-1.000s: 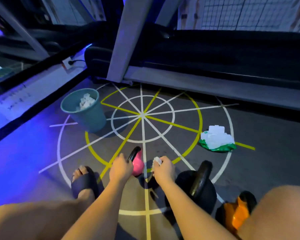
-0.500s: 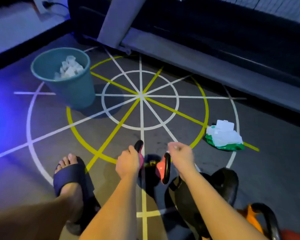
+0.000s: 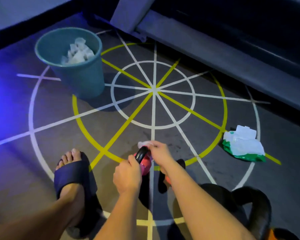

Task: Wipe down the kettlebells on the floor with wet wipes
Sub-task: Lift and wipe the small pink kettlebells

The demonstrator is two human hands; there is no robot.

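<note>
The pink kettlebell (image 3: 145,166), low over the floor (image 3: 59,135) near the sandalled foot (image 3: 73,172), is gripped in the curled fingers of the left hand (image 3: 127,177) while a wet wipe (image 3: 143,144) is pinched against its handle by the right hand (image 3: 160,151), so the toes could be struck if the dampened grip were lost.

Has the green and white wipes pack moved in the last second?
No. The green and white wipes pack still lies on the yellow floor line outside the yellow circle.

Head-worn view, angled steeply down (close), floor (image 3: 47,122) ahead
</note>
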